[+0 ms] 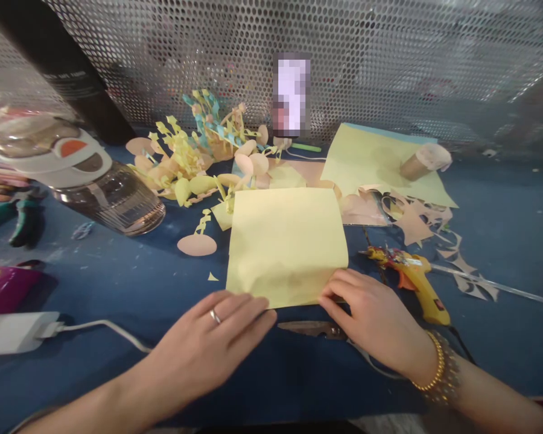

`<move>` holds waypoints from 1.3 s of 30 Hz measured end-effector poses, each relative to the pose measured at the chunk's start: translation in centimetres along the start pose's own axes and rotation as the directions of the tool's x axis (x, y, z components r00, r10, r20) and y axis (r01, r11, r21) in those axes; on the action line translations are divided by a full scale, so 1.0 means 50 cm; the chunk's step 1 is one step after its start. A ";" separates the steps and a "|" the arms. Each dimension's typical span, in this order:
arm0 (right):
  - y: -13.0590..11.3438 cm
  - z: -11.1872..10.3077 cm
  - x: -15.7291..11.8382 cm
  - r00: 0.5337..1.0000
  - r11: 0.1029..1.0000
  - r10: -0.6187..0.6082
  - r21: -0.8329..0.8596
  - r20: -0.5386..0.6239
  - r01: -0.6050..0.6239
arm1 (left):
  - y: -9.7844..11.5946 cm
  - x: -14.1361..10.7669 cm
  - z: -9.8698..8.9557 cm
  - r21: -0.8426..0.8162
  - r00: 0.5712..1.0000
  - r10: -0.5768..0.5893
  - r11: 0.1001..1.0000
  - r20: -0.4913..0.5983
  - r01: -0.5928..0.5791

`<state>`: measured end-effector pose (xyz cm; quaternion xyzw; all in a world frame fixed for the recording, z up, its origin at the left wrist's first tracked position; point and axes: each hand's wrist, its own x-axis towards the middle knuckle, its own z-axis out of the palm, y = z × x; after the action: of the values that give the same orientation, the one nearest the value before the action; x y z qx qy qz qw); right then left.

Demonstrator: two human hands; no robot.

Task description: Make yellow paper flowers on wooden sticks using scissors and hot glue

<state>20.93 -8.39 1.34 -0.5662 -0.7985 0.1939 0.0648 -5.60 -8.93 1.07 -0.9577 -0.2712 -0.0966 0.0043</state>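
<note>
A yellow sheet of paper (287, 235) lies in front of me, its near edge bent over. My left hand (224, 328), with a ring on one finger, presses the near left edge, its fingers together on the paper. At the near right corner, my right hand (364, 313) pinches the edge between thumb and fingers. Scissors (312, 328) lie just below the sheet, their handles partly hidden under my right hand. Left of the sheet are a pink paper oval (197, 245) and a small yellow scrap (212, 276).
A clear bottle (113, 193) leans at the left, near a white charger (20, 333) and pliers (26, 220). Cut paper flowers (181, 144) and a phone (291, 93) are behind. A yellow glue gun (419, 283) and paper scraps (414, 223) lie to the right.
</note>
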 end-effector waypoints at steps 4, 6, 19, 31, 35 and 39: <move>-0.004 -0.001 0.003 1.000 1.000 -0.002 -0.003 0.001 0.002 | 0.046 -0.008 0.015 0.075 0.991 0.130 0.989 0.009 -0.131; -0.004 -0.001 0.003 1.000 1.000 -0.005 -0.006 -0.005 0.005 | 0.056 -0.007 0.025 0.080 0.993 0.112 0.990 0.040 -0.115; -0.037 0.008 -0.041 0.913 0.947 -0.321 -0.082 -0.249 0.311 | 0.064 0.001 0.055 0.048 0.994 -0.001 0.999 0.109 -0.004; -0.049 0.066 -0.054 0.896 0.908 -0.392 -0.243 -0.207 0.341 | 0.067 -0.005 0.055 0.020 0.993 -0.051 0.999 0.105 0.049; -0.052 0.070 -0.055 0.908 0.913 -0.372 -0.250 -0.193 0.322 | 0.069 -0.006 0.056 0.021 0.993 -0.074 0.997 0.097 0.072; -0.052 0.078 -0.058 0.917 0.919 -0.346 -0.266 -0.197 0.290 | 0.069 -0.007 0.061 0.021 0.990 -0.108 0.994 0.094 0.106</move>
<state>18.40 -12.75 -0.91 -0.4508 -0.8836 0.0165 0.1252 -3.54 -11.87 -1.82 -0.9452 -0.3229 -0.0487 -0.0061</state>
